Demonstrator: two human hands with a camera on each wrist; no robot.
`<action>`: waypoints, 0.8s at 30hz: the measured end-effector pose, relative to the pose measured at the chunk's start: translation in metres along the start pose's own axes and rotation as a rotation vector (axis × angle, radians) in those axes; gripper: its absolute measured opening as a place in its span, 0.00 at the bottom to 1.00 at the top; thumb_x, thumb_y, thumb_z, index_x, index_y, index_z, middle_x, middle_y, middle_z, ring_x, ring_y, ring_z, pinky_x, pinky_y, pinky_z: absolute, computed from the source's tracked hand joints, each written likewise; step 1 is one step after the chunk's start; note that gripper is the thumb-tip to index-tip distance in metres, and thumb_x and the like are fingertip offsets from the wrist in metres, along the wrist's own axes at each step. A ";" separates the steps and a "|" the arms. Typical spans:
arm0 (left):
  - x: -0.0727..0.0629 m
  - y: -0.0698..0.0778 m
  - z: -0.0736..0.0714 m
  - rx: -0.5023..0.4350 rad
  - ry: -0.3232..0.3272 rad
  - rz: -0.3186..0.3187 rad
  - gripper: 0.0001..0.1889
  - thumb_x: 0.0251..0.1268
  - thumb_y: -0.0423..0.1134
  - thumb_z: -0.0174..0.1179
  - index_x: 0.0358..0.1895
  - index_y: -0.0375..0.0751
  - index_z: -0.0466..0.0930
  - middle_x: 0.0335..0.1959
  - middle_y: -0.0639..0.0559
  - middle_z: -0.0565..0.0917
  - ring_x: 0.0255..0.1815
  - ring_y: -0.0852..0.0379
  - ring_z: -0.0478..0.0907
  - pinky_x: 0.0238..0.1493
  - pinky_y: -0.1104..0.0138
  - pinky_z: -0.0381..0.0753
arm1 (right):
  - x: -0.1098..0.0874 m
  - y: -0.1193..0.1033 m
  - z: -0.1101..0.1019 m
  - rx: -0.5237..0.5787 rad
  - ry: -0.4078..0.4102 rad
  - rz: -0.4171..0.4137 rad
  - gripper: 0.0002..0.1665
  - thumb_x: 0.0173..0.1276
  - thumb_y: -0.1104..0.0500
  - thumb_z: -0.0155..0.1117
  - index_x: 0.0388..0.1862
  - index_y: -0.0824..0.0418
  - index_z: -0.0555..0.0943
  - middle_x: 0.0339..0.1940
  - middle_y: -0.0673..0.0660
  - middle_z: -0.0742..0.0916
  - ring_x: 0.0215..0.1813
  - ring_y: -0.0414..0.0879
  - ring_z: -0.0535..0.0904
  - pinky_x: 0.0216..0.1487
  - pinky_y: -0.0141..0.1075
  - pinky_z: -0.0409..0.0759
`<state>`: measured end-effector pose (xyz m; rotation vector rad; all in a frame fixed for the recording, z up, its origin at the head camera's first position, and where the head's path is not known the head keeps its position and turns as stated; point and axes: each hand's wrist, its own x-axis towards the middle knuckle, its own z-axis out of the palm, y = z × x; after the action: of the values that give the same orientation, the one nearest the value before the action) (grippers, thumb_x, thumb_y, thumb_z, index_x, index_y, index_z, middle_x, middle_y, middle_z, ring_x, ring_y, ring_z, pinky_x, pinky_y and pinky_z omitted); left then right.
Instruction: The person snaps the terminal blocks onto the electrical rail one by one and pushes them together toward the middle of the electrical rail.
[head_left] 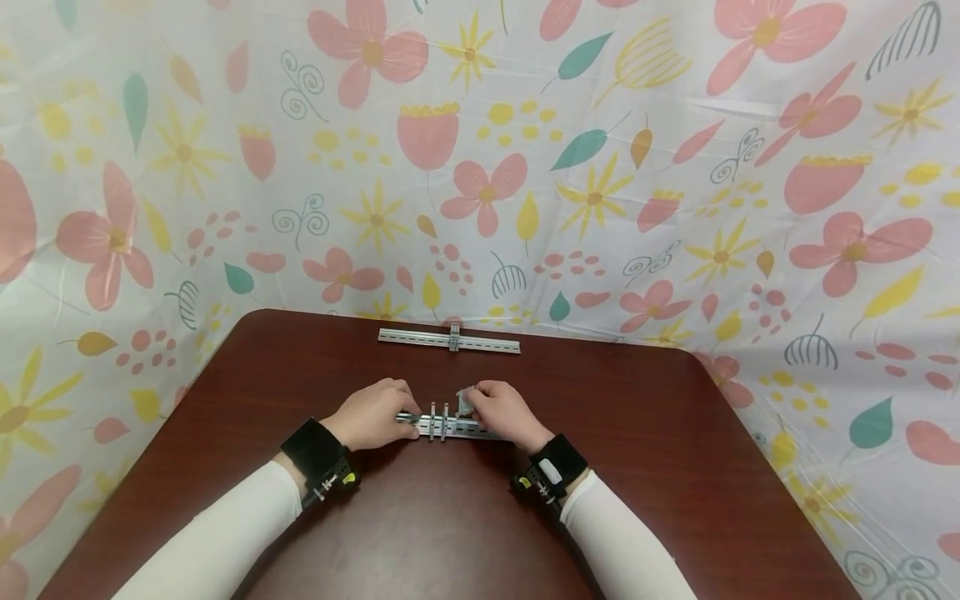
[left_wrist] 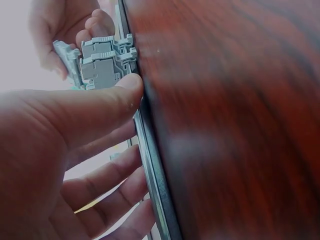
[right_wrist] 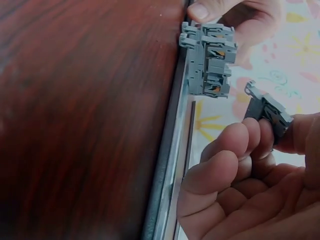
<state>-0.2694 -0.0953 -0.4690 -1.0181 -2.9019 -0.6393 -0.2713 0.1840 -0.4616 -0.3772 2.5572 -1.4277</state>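
A slotted metal DIN rail (head_left: 472, 428) lies across the table with two grey terminal blocks (right_wrist: 212, 62) clipped side by side near its middle. My left hand (head_left: 375, 414) grips the rail's left end, the thumb (left_wrist: 112, 100) along the near edge close to the blocks and the fingers on the far side. Between thumb and fingers, my right hand (head_left: 508, 412) pinches a loose grey terminal block (right_wrist: 270, 112). That block is tilted and apart from the rail, just right of the mounted pair. Part of the rail's right end is hidden behind the right hand.
Farther back on the dark red-brown table (head_left: 600, 417) lies a second metal rail (head_left: 491, 342), also carrying terminal blocks (head_left: 454, 337). A flowered curtain (head_left: 480, 150) hangs behind the table and along its sides.
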 end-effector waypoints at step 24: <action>0.000 0.004 -0.001 -0.036 0.010 -0.012 0.12 0.66 0.45 0.82 0.49 0.47 0.97 0.42 0.60 0.84 0.48 0.53 0.83 0.45 0.59 0.84 | 0.002 -0.005 0.006 -0.369 -0.045 -0.045 0.28 0.88 0.55 0.55 0.20 0.53 0.70 0.18 0.48 0.68 0.22 0.44 0.63 0.32 0.39 0.64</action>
<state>-0.2673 -0.0929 -0.4666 -0.9994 -2.9006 -0.6972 -0.2706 0.1763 -0.4599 -0.5159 2.7863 -0.9413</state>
